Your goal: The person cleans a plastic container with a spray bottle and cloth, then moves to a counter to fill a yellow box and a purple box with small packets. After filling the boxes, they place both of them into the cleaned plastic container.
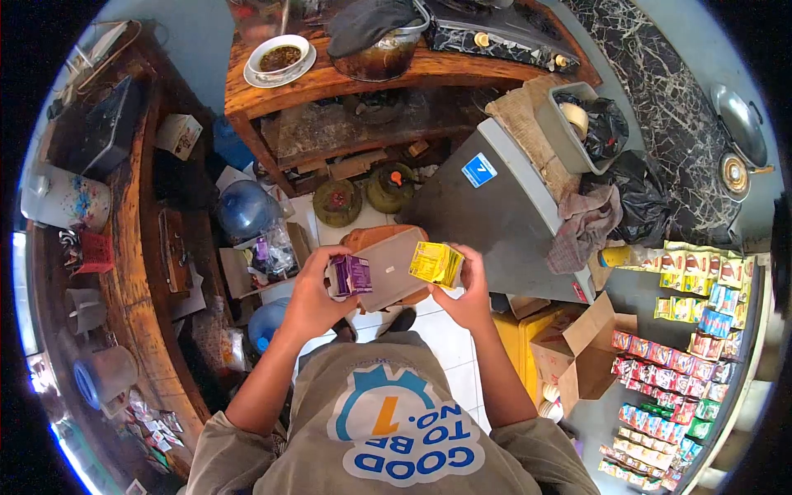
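My left hand [320, 290] is closed around a small purple box [353, 275], thumb and fingers along its left side. In my right hand [467, 295] I grip a small yellow box [434, 262] by its right side. Both boxes are held apart from each other in front of my body. Between and beneath them is a flat grey-brown cardboard panel [388, 262], with a small pale mark near its middle. It lies over a brown stool-like surface [388, 233], most of which is hidden.
A grey fridge [495, 210] stands ahead to the right, near an open cardboard box [573, 346] and hanging sachets [668, 363]. Ahead is a wooden table [355, 87] with two green gas cylinders [337, 203] below. Left are a wooden counter [136, 272] and a water jug [247, 208].
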### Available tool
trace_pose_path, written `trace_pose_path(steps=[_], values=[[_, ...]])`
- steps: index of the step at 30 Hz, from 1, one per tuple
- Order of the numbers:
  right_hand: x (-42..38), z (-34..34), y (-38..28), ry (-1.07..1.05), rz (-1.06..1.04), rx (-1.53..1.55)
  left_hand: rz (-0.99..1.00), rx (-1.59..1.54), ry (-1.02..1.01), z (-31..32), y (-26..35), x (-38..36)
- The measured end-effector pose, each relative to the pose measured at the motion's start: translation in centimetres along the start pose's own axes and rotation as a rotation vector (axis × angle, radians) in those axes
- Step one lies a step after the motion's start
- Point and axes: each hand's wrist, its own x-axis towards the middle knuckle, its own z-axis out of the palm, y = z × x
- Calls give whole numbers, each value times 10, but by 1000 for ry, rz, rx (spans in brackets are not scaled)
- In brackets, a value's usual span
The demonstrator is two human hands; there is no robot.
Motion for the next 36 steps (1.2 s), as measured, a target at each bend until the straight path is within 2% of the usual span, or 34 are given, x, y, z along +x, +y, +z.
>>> trace_pose_path(steps=[2,6,8,11,12,14,16,17,19,20,22,24,30,32,36], values=[[5,-9,8,-7,4,14,-121,-129,-53,13,-4,6],[16,-30,51,-55,68,35,-239,-237,-55,52,-13,18],[22,-40,84,-114,107,-29,-138,-57,16,83,-36,23],[36,-52,134,-238,177,-171,-322,29,48,130,-50,34],[36,-51,149,-270,219,-248,-407,119,37,147,-61,35],[43,-49,184,-340,249,-271,-468,84,58,187,-98,34],[51,-48,215,-396,146,-323,-512,12,127,225,-118,37],[54,-46,226,-422,144,-340,-385,75,178,244,-137,36],[63,-42,247,-473,120,-382,-431,85,174,268,-155,38],[67,-38,255,-506,76,-416,-454,107,173,275,-165,40],[71,-32,253,-562,139,-456,-491,88,174,286,-176,43],[77,-23,257,-588,238,-526,-429,151,189,291,-184,48],[80,-1,276,-547,213,-569,-491,137,208,304,-197,59],[82,4,279,-462,203,-560,-535,122,196,311,-201,63],[85,8,283,-501,206,-523,-468,35,157,318,-210,67]])
